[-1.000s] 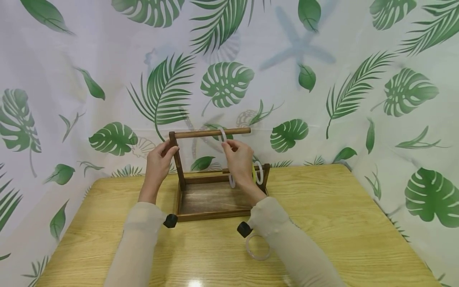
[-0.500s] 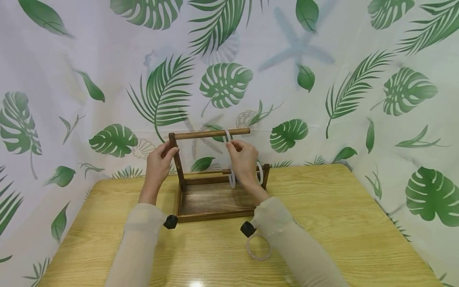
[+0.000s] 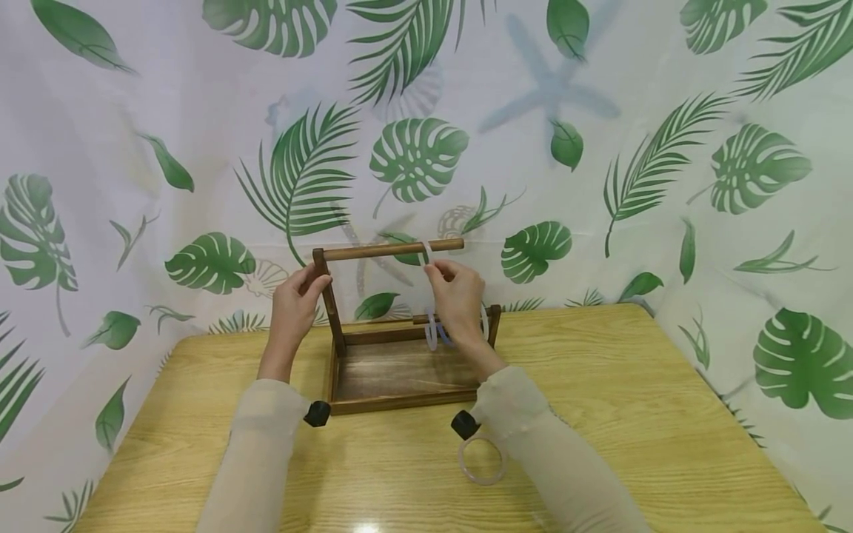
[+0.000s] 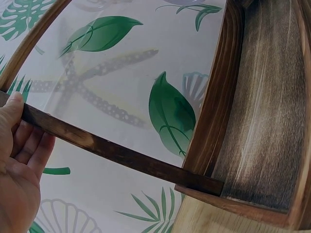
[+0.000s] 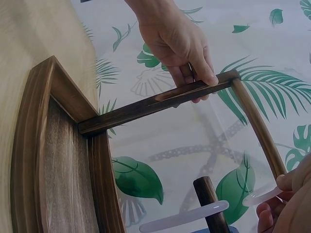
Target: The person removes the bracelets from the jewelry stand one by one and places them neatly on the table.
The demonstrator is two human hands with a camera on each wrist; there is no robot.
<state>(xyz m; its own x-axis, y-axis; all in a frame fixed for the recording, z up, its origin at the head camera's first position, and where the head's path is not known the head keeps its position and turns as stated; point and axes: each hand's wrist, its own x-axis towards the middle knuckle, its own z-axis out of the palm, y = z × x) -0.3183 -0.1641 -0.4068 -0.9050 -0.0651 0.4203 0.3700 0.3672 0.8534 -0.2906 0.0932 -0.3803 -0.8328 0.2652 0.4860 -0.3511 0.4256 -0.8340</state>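
Observation:
A dark wooden rack [image 3: 400,406] with a tray base stands on the table. My left hand [image 3: 293,305] holds its tall upright post [image 4: 112,154] near the top, thumb on one side and fingers on the other. My right hand [image 3: 460,302] pinches a whitish translucent bangle [image 3: 427,253] that hangs around the upper rod [image 3: 373,251], closer to the rod's free right end. On the shorter peg [image 5: 206,191] below hang a pale bangle [image 3: 431,337], a blue bangle [image 3: 445,337] and a white bangle [image 3: 486,326], partly hidden behind my right hand.
Another pale pinkish bangle [image 3: 483,483] lies flat on the wooden table [image 3: 640,414], in front of the rack near my right sleeve. A leaf-patterned cloth [image 3: 426,89] hangs behind the table.
My right hand has slid the whitish bangle a short way right along the upper rod. The left hand stays on the post.

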